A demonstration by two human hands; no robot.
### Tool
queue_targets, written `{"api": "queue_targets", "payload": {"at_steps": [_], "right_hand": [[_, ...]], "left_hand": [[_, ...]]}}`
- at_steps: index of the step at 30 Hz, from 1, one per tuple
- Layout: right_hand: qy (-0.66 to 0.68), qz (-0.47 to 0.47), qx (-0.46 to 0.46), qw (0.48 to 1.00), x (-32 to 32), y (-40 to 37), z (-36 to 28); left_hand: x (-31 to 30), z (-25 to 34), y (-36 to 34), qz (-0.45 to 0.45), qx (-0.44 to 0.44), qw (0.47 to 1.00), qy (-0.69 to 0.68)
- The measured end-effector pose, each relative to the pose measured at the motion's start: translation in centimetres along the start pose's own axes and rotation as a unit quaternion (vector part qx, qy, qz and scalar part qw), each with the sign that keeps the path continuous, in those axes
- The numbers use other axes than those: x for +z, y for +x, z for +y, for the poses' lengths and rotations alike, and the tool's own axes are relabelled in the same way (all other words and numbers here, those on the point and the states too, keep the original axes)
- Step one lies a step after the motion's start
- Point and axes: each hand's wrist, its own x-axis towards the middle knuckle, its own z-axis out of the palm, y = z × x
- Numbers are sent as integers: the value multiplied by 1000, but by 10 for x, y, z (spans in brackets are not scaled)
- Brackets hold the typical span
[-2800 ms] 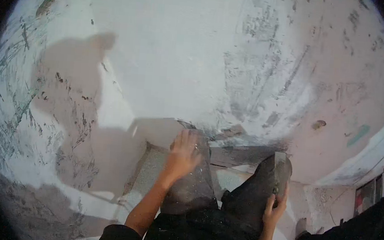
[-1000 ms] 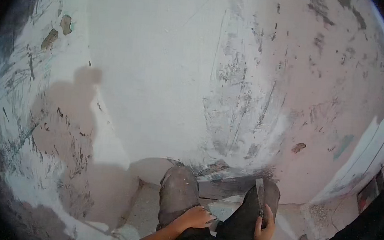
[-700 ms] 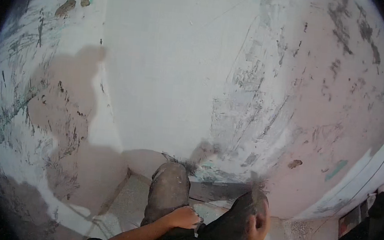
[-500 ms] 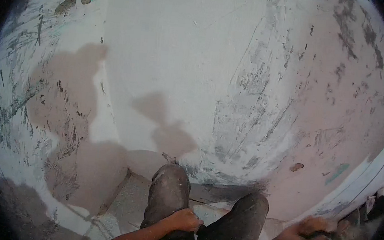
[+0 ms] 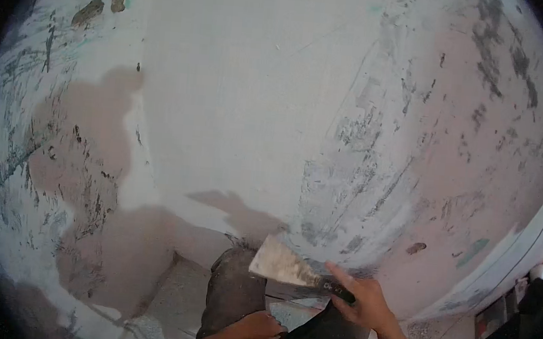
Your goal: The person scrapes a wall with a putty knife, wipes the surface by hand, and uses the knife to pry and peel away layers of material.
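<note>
My right hand point(image 5: 363, 304) grips the black handle of a wide scraper point(image 5: 284, 262), index finger stretched along it. The blade is pale and smeared, and it points left above my knee, near the foot of the wall point(image 5: 227, 89). Whether the blade touches the wall I cannot tell. Lower down, my left hand point(image 5: 260, 327) rests closed between my legs by the left thigh; what it holds, if anything, is hidden.
Scuffed, patchy wall surfaces rise on the left and right, with holes at the upper left. My knees point(image 5: 237, 281) are close to the wall base. Dark objects and a bright item point(image 5: 541, 272) stand at the far right.
My right hand has moved from the lower right to the left and up, bringing the scraper in front of my knees. The shadow on the wall has changed shape. My left hand has shifted slightly down.
</note>
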Motion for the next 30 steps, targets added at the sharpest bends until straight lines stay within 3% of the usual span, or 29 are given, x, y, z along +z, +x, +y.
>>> {"api": "queue_targets", "payload": {"at_steps": [1,3,5,9,12,14,19,21,24,27,30], "right_hand": [[-49,-65,-44,996,-3,1,3],[-31,-73,-10,997,-24,8,0],[-185,-17,-53,981,-57,19,-4],[-306,197,-77,928,-112,65,-27],[-378,217,-97,895,-140,100,-41],[-491,201,-131,838,-148,115,-44],[-548,175,-93,813,-159,122,-49],[-526,142,-46,837,-164,116,-56],[-521,151,-62,838,-167,110,-65],[-502,174,-95,842,-167,118,-68],[-522,159,-70,835,-172,128,-67]], "left_hand": [[7,-1,-1,23,10,1000,2],[17,-8,3,49,27,998,5],[6,0,4,-54,6,997,54],[12,-7,4,-56,20,997,43],[8,-5,0,-12,33,999,34],[-3,3,-2,-28,19,998,55],[-4,2,-2,-26,18,998,52],[2,-1,-1,-20,29,998,52],[7,-5,1,-26,21,999,37],[-1,0,-2,27,41,998,29],[-13,5,-3,-33,12,999,8]]}}
